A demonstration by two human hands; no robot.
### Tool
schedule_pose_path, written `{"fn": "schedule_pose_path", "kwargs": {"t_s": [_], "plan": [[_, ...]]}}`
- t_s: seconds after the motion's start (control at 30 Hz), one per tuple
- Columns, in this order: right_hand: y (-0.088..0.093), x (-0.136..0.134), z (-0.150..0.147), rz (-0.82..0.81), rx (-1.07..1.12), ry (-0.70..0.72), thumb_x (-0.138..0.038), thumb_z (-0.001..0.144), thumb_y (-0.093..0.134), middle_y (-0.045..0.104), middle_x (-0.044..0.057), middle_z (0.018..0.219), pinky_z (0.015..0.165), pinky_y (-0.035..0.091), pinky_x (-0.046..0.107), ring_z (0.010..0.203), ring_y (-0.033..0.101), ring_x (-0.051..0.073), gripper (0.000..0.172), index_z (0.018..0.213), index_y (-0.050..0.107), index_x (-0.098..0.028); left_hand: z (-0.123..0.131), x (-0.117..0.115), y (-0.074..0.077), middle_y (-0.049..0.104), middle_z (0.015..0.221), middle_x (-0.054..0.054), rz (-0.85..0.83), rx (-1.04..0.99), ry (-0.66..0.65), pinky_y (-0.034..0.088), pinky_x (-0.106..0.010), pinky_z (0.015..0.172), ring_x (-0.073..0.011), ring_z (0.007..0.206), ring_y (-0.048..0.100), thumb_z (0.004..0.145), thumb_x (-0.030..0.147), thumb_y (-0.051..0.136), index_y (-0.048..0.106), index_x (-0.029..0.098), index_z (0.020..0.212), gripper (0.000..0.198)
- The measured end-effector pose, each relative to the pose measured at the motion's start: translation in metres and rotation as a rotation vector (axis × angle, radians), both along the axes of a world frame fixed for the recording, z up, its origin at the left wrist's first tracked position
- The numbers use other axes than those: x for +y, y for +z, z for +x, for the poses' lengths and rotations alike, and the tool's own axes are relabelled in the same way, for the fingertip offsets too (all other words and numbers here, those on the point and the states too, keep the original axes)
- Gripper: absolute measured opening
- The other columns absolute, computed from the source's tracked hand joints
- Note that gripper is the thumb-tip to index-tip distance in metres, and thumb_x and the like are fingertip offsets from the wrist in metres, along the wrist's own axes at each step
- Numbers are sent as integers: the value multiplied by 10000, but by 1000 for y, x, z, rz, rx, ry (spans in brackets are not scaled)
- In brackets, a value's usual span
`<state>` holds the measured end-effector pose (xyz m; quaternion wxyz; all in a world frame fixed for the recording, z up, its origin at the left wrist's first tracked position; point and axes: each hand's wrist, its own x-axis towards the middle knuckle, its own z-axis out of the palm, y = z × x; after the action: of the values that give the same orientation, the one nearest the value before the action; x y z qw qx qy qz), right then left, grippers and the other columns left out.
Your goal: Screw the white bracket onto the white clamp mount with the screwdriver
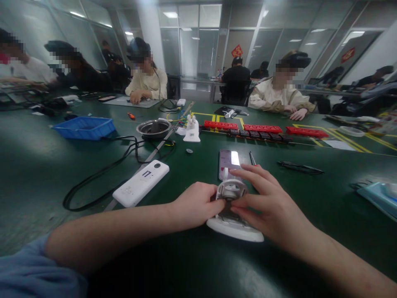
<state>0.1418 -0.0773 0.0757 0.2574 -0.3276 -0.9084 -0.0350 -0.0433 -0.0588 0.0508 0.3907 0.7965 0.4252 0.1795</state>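
At the near middle of the dark green tabletop [186,171], a hollow white plastic housing with a rounded base [235,231] sits between two bare hands; the left hand [196,203] grips its side, thumb and fingers closed; the right hand [267,202] is half curled at the hollow, though whether it pinches a part I cannot tell; just beyond lies a lit rectangular smartphone [228,159].
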Motion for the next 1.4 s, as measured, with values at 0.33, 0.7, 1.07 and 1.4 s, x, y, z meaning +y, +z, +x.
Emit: {"fn": "schedule_pose_path", "kwargs": {"t_s": [0.33, 0.7, 1.07, 1.4], "plan": [[0, 2, -10, 36, -6, -58, -138, 726, 547, 508, 114, 1015, 727, 509, 366, 909, 525, 213, 64, 781, 525, -159, 1, 6, -6, 583, 731, -4, -90, -85, 39, 387, -230, 575, -145, 665, 528, 705, 238, 485, 586, 152, 795, 160], [-16, 11, 0, -331, 167, -199, -241, 695, 595, 146, 90, 1415, 1015, 243, 468, 1293, 152, 244, 670, 1295, 296, -225, 16, 6, -15, 602, 909, -47, -670, -422, 86, 403, -356, 824, -193, 871, 560, 604, 198, 640, 555, 145, 1008, 416], [-27, 43, 27, -376, 496, -177, -430, 750, 515, 391, 89, 1279, 981, 281, 429, 1201, 338, 228, 501, 1192, 419, -214, 15, 4, -19, 635, 959, -54, -722, -466, 180, 404, -336, 859, -181, 894, 586, 667, 211, 635, 576, 152, 1016, 359], [-53, 100, 66, -562, 196, -922, -446, 658, 570, 599, 160, 913, 774, 406, 462, 888, 547, 323, 674, 1215, 447, -86, 15, 2, -12, 641, 989, -57, -733, -407, 212, 406, -347, 875, -195, 951, 581, 678, 171, 615, 582, 156, 1026, 350]]}}
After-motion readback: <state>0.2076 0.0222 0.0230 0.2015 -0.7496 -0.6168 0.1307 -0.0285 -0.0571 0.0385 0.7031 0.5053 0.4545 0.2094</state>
